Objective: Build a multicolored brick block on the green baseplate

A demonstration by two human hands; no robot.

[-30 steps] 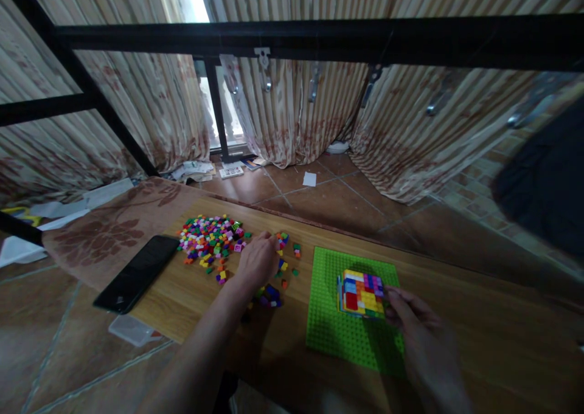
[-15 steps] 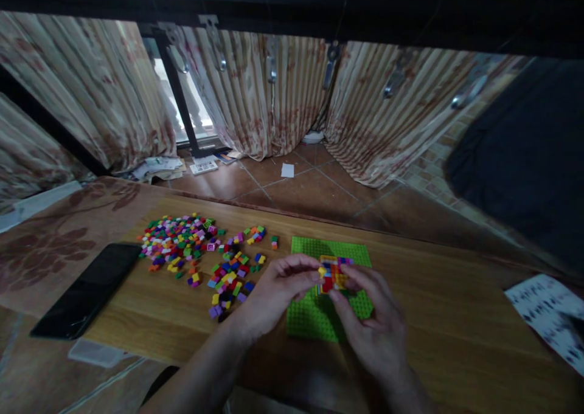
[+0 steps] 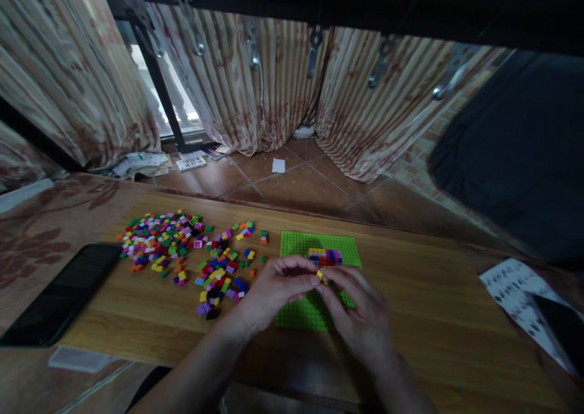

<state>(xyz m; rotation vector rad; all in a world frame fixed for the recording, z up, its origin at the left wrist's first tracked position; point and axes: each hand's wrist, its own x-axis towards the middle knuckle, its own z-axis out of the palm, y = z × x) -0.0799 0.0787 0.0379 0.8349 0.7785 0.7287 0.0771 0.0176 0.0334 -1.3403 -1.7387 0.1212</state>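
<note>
A small yellow brick (image 3: 320, 275) is pinched where the fingertips of both hands meet. My left hand (image 3: 276, 289) is closed on it from the left, with thumb and forefinger together. From the other side, my right hand (image 3: 360, 307) grips it, its fingers partly covering the piece. Just beyond the fingers, a multicoloured block of joined bricks (image 3: 326, 256) rests on the green studded baseplate (image 3: 292, 313). The hands hang over this plate and hide its middle.
Left of the plate lie loose coloured bricks (image 3: 223, 271) and a larger brick pile (image 3: 157, 234) on the wooden table (image 3: 438, 317). A black phone-like slab (image 3: 64, 292) lies at the left edge. A printed sheet (image 3: 520, 298) is at the right, below a dark cloth shape (image 3: 506, 158).
Both hands have let go of the multicoloured brick block, which now sits on the baseplate beyond them. Their fingertips have come together on the yellow brick. The camera view has shifted slightly.
</note>
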